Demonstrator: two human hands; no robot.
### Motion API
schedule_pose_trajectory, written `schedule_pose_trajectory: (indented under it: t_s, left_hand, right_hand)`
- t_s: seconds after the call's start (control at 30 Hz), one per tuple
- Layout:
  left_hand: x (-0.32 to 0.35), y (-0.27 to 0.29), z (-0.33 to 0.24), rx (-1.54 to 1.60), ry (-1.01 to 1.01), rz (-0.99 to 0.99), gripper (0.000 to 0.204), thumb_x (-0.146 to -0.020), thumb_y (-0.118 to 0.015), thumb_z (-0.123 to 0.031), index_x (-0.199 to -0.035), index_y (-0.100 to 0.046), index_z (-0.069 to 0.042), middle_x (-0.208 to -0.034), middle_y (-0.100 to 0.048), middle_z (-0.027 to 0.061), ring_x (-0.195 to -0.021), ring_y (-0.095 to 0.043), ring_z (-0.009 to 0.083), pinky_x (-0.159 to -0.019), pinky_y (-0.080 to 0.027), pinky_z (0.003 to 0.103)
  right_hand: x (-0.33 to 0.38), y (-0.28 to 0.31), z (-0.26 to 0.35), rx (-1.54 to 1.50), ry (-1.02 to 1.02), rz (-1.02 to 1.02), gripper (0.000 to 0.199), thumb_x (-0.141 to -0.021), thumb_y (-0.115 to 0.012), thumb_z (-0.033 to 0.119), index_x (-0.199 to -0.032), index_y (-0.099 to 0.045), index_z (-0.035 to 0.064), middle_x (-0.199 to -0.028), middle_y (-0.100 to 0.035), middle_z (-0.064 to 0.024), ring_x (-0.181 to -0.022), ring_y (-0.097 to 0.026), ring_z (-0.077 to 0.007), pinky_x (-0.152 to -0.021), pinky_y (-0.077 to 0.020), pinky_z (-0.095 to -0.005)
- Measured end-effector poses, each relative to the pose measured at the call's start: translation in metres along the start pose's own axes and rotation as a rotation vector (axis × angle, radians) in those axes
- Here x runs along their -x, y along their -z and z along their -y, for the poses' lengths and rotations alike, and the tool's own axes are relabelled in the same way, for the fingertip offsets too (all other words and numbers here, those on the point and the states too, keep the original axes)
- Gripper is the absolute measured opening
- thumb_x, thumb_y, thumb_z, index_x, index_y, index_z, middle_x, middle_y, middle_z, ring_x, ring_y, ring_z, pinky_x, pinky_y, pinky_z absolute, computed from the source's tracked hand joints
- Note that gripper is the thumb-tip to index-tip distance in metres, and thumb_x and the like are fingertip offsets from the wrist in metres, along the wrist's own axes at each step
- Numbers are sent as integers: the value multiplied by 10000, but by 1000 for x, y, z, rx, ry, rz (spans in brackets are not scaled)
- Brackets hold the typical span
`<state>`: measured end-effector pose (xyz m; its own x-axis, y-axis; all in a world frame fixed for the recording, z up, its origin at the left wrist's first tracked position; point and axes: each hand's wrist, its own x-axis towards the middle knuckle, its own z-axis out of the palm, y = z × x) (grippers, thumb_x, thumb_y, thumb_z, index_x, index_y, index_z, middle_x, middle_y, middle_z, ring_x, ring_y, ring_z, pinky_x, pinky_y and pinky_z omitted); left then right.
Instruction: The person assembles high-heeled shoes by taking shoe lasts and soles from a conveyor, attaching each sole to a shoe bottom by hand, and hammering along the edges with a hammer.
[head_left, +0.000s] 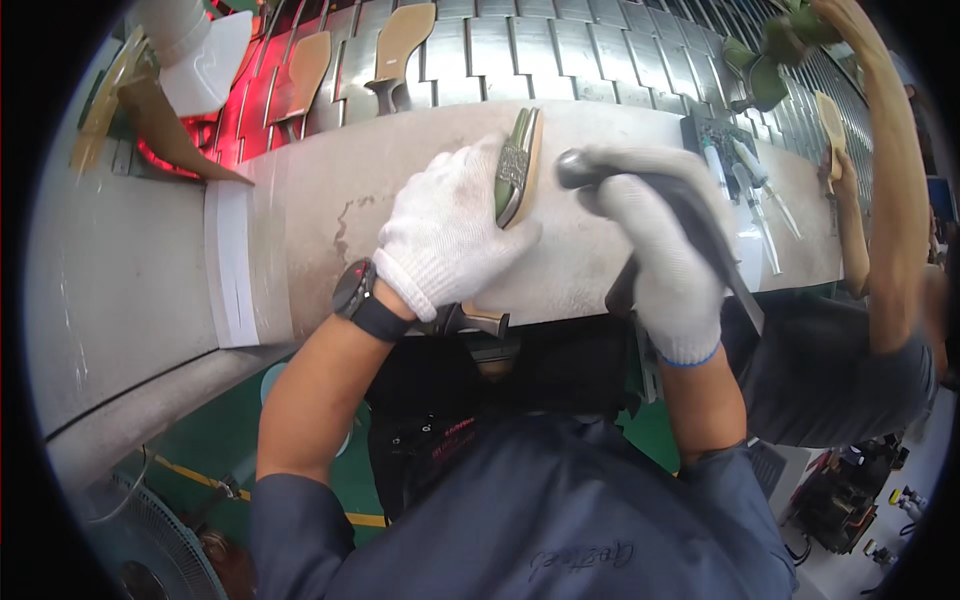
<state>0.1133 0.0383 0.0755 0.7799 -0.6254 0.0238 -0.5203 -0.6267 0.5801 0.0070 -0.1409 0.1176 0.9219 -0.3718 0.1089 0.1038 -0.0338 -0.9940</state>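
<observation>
My left hand (440, 222), in a white knit glove, is closed on a high-heeled sandal (514, 165) lying on its side on the pale worktop. The sandal has green straps, a glittery band and a tan sole; my palm hides its middle, and its dark heel shows below my wrist. To its right, my right hand (665, 240), gloved too, is wrapped round a dark metal tool (700, 215) with a rounded shiny end. This looks like a hammer, but motion blurs it. Its rounded end hangs beside the sandal, apart from it.
Beyond the worktop (380, 150) runs a metal slat conveyor (500, 60) carrying tan-soled shoes (405, 40). Syringe-like applicators (750, 165) lie on the right. A co-worker's arm (890, 180) reaches in there. A white duct (205, 65) and red light stand at left, a fan (150, 545) below.
</observation>
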Motion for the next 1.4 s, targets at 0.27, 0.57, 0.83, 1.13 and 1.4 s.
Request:
schedule_pose_trajectory:
  t_s: [0.27,0.57,0.83,1.13,1.4]
  left_hand:
    - [-5,-9,4,70,-72,-50,699,-881,-784,-302,-1490,-574,-32,-1104,-745,258,-1065,-731,482,-955,-590,587]
    - [17,18,-2,-38,-81,116,996,-832,-843,-302,-1688,-417,-21,-1393,-681,298,-1306,-669,481,-1133,-541,537]
    - [27,90,-38,481,-498,-308,875,-812,-920,-127,-1568,-502,12,-1373,-684,139,-1300,-670,281,-1159,-521,446]
    - [28,57,-62,511,-490,-374,732,-781,-881,-58,-1447,-582,-13,-1243,-708,155,-1176,-711,309,-1064,-562,436]
    - [38,39,-65,564,-565,-474,670,-690,-821,24,-1335,-638,-3,-1194,-698,198,-1073,-723,427,-954,-590,488]
  right_hand:
    - [-75,6,-14,84,-201,151,289,-1074,-689,250,-1180,-770,-7,-1154,-823,-126,-1059,-776,-214,-1007,-595,-382]
    - [-54,32,-72,-45,-241,13,248,-1106,-688,195,-1211,-755,-19,-1161,-806,-141,-1145,-766,-230,-1060,-587,-357]
    - [14,36,-55,-62,-315,-8,225,-1093,-684,126,-1227,-739,-47,-1175,-798,-166,-1111,-766,-233,-1006,-609,-353]
    - [53,14,86,-45,288,166,543,-1040,-799,384,-1299,-660,-73,-1411,-689,-308,-1291,-717,-403,-1121,-585,-558]
    - [20,25,117,293,354,491,425,-928,-875,129,-1246,-699,-91,-1275,-781,-305,-1185,-782,-373,-1080,-621,-494]
